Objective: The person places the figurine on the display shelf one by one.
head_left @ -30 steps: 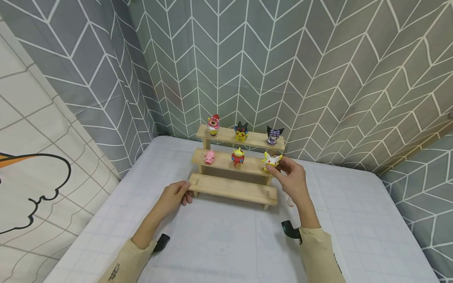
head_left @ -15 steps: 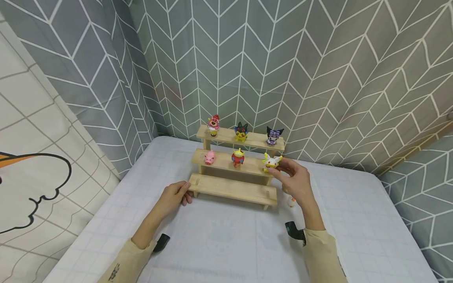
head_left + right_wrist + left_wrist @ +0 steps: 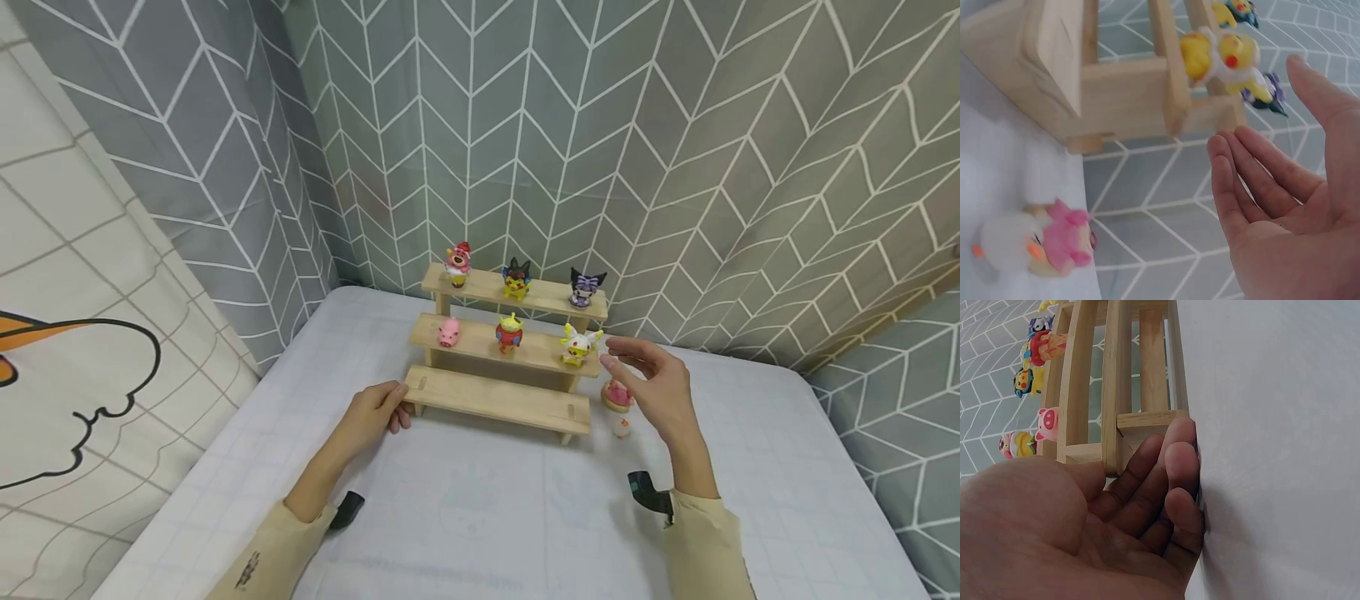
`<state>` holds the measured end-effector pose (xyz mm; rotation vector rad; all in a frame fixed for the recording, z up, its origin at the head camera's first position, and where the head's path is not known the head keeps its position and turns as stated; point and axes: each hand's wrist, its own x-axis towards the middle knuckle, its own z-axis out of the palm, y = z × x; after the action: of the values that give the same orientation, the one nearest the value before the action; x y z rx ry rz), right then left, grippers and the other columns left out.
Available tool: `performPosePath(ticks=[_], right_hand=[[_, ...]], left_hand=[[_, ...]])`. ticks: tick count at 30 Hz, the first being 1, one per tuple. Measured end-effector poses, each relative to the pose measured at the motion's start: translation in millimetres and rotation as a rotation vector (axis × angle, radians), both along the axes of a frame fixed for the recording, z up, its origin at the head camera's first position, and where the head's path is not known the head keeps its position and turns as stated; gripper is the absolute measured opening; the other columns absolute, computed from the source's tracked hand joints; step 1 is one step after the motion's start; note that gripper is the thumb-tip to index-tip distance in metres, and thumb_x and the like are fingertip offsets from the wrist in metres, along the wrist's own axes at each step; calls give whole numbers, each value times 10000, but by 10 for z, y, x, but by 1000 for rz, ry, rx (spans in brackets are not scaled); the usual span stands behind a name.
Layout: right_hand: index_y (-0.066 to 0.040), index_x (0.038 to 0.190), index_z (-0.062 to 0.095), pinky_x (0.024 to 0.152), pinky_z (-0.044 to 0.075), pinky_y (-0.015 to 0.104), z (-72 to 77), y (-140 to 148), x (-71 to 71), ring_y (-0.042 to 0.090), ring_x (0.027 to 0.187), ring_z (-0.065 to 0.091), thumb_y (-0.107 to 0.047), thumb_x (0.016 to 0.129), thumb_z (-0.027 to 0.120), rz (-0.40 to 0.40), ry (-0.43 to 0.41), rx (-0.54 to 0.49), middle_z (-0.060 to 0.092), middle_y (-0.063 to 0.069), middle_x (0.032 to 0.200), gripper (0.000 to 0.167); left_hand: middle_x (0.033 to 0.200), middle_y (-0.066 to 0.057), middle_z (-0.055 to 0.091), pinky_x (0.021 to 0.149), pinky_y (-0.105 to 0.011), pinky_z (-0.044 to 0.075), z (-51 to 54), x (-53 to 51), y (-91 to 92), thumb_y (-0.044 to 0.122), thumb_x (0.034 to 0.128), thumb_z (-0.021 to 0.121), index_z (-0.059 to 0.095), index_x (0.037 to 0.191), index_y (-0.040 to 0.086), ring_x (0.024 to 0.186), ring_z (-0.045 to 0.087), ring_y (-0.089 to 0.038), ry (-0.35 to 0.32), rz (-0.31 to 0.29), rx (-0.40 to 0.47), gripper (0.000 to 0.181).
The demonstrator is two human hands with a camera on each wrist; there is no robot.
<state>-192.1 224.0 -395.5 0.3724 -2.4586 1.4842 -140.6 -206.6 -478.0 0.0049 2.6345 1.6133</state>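
A three-step wooden display stand (image 3: 495,395) stands on the white-covered table. At the left end of its lowest step, my left hand (image 3: 372,408) pinches the plank, thumb on top and fingers below. My right hand (image 3: 656,387) is apart from the stand's right end, fingers extended and nothing in them. Nearest to it, on the middle step, stands a white and yellow figurine (image 3: 578,344). A red figurine (image 3: 508,332) and a pink pig figurine (image 3: 448,332) share that step. In the right wrist view, the right palm faces the white and yellow figurine (image 3: 1216,56).
On the top step are a pink bear figurine (image 3: 458,265), a black-eared yellow figurine (image 3: 516,278) and a purple and black figurine (image 3: 586,287). Right of the stand, a pink figurine (image 3: 1067,240) and a white duck figurine (image 3: 1010,242) rest on the table. Patterned curtains (image 3: 525,125) hang behind.
My right hand has let go of the white and yellow figurine and moved right, uncovering the pink figurine and the duck. The left hand keeps its hold on the stand.
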Motion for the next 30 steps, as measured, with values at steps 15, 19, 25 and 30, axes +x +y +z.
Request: performPosePath(ticks=[15, 19, 25, 30], right_hand=[[-52, 1253, 726, 927, 482, 54, -133, 276, 161, -81, 1072, 644, -258, 1034, 713, -116, -15, 15, 734, 159, 1251, 301], [-58, 1248, 728, 911, 495, 60, -195, 351, 211, -79, 1076, 645, -235, 1037, 708, -88, -45, 46, 736, 150, 1253, 277], [-68, 1268, 724, 895, 497, 59, -329, 508, 258, -117, 1070, 623, -247, 1037, 709, -19, -127, 126, 729, 139, 1278, 293], [-41, 1290, 712, 916, 497, 74, -462, 643, 246, -75, 1089, 638, -206, 1026, 723, 69, -200, 192, 735, 137, 1276, 311]], left_hand=[[754, -79, 715, 614, -245, 523, 12, 26, 19, 274, 1150, 466, 671, 939, -3, 634, 618, -140, -5, -5, -11, 404], [758, -78, 718, 620, -247, 528, -2, 11, 4, 285, 1152, 462, 675, 942, 0, 641, 624, -146, -7, -9, -11, 413], [758, -64, 718, 619, -252, 526, -8, -3, -31, 295, 1153, 455, 677, 950, 1, 647, 629, -164, 4, -7, -22, 420], [756, -58, 719, 624, -249, 521, -12, -9, -25, 294, 1152, 460, 674, 950, 3, 647, 628, -158, 1, -16, -25, 414]])
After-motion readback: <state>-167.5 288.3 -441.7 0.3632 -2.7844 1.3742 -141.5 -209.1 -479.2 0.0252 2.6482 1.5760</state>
